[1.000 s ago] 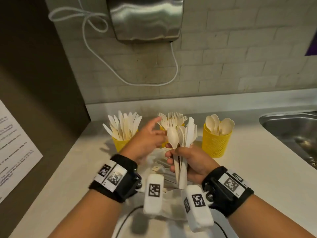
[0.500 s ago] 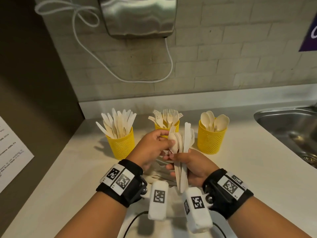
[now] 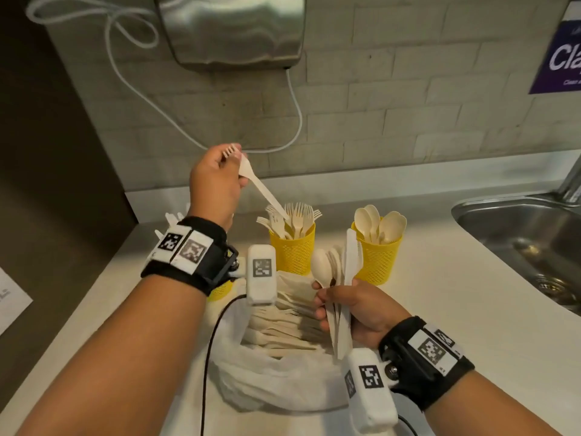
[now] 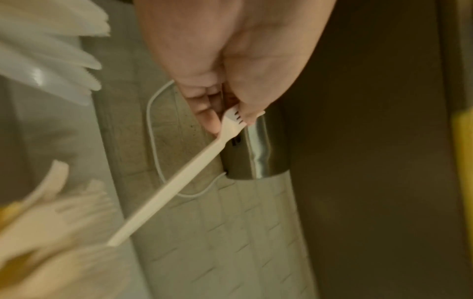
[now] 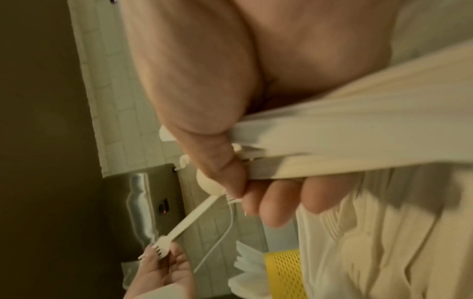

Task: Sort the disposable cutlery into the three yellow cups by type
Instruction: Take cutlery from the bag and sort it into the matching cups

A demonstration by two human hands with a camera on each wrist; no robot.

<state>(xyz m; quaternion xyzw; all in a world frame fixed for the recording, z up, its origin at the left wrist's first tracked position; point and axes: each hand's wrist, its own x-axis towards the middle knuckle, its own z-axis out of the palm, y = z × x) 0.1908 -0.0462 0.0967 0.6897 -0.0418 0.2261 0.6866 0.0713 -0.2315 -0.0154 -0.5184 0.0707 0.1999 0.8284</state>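
Note:
My left hand is raised above the counter and pinches a pale fork by its tines, handle slanting down toward the middle yellow cup, which holds forks. In the left wrist view the fork hangs from my fingertips. My right hand grips a bundle of mixed cutlery, a spoon and knives sticking up. The right yellow cup holds spoons. The left yellow cup with knives is mostly hidden behind my left wrist.
A white plastic bag with several more pieces lies on the counter below my hands. A steel sink is at the right. A metal dispenser and a white cord are on the tiled wall.
My left hand drew a fork out of the bundle and lifted it up and leftward over the fork cup. My right hand sank lower with the bundle.

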